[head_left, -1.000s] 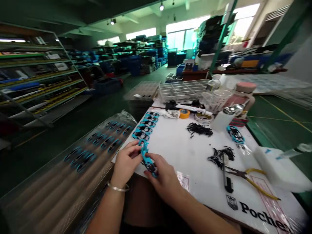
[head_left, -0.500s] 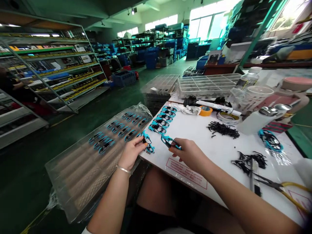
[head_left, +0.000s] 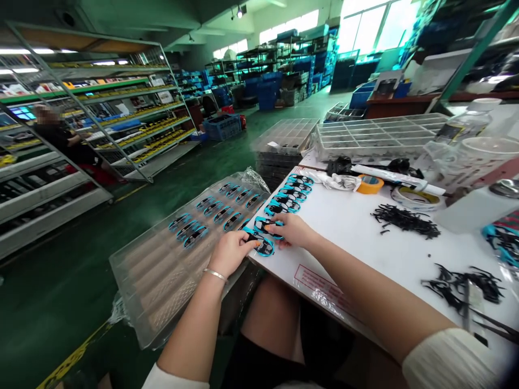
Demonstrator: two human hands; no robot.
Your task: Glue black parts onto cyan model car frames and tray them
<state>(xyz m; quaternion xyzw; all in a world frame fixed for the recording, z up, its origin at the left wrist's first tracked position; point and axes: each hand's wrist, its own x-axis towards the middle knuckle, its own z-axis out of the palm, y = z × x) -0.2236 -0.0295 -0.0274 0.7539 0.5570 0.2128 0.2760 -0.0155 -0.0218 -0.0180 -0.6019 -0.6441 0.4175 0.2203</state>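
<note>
At the table's left corner, my left hand [head_left: 233,249] is closed on a blue-and-black oval frame piece [head_left: 264,247], thumb and fingers pinching its left end. My right hand [head_left: 294,231] grips a second such piece [head_left: 263,224] just behind it, lying at or close to the tabletop. The fingertips partly cover both pieces. Further back, several matching blue-and-black pieces [head_left: 290,194] lie in a row along the table's left edge. To the left, a clear plastic tray [head_left: 150,281] carries several more of them in its back compartments.
On the white table [head_left: 344,243] are two piles of short black strips [head_left: 405,220], orange tape [head_left: 370,185], scissors [head_left: 494,324] and a white bottle [head_left: 474,208]. Divided trays [head_left: 381,132] stand behind. A person [head_left: 65,135] is by the shelves at left.
My right hand has moved left with its piece, beside the one in my left hand. The left piece now lies flatter. The camera view has shifted left.
</note>
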